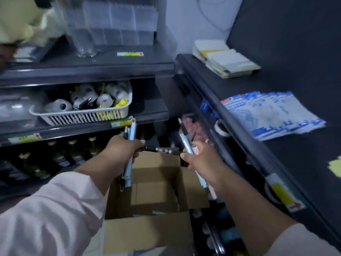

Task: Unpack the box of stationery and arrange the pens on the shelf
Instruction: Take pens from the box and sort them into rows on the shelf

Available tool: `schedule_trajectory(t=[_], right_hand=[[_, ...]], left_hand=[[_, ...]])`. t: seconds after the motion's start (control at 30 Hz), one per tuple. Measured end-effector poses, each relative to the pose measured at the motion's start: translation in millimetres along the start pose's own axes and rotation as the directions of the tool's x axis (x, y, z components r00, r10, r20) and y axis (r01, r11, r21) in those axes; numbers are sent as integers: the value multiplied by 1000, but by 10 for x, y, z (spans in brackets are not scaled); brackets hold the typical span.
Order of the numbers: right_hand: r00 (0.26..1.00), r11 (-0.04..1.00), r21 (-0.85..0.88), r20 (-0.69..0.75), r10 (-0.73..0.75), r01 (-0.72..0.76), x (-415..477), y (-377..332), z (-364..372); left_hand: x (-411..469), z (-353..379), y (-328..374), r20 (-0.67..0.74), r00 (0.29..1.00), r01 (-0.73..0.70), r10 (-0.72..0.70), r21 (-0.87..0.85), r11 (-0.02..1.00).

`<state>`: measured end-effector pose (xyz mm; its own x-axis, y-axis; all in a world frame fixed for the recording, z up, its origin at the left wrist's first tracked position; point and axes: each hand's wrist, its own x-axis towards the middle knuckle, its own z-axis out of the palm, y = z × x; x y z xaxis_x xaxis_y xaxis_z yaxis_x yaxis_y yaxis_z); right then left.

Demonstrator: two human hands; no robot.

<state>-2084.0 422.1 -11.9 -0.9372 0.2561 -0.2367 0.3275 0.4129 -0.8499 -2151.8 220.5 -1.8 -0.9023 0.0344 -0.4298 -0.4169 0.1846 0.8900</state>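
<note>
Mid-unpacking, over the open brown cardboard box [156, 193] beside the dark grey shelf [147, 115]. Gripping an upright bundle of pale blue and grey pens [133, 132] in the left hand [123, 147], a slanted bundle of silver-blue and pink pens [185, 143] in the right hand [197, 159], one slim black pen [162, 150] pinched between fingertips of both hands. Probably passing that pen across; next, gathering all into one fist for the shelf. Counted: one box, one black pen, roughly three per bundle.

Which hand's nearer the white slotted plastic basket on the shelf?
Left. The left hand sits below the white slotted plastic basket; the right hand is farther right.
</note>
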Motion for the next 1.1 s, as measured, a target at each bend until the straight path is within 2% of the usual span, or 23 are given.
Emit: schedule_trajectory(t=[0.13, 0.33, 0.4, 0.6, 0.87, 1.1], right_hand=[[999, 960, 279, -42, 34, -21, -417, -163, -445], [991, 926, 377, -127, 33, 17, -1290, -117, -1117], [984, 930, 368, -169, 48, 17, -1595, -52, -1327], [952, 874, 486, -276, 129, 22, -2464, 156, -1852], [822, 865, 495, -525, 222, 82, -3784, 377, -2302], [641, 831, 556, -649, 409, 32, -4908, 738, -2109]], left_hand=[[-548, 212, 233, -29, 995, -95, 93, -62, 994], [-1422, 679, 343, -5, 981, -194, 195, -80, 978], [-1712, 839, 352, 30, 976, -214, 217, -82, 973], [-2518, 1262, 420, 169, 945, -271, 280, -70, 960], [-3335, 1816, 503, 463, 804, -370, 372, -99, 924], [-3993, 2071, 47, 684, 672, -336, 283, -59, 940]])
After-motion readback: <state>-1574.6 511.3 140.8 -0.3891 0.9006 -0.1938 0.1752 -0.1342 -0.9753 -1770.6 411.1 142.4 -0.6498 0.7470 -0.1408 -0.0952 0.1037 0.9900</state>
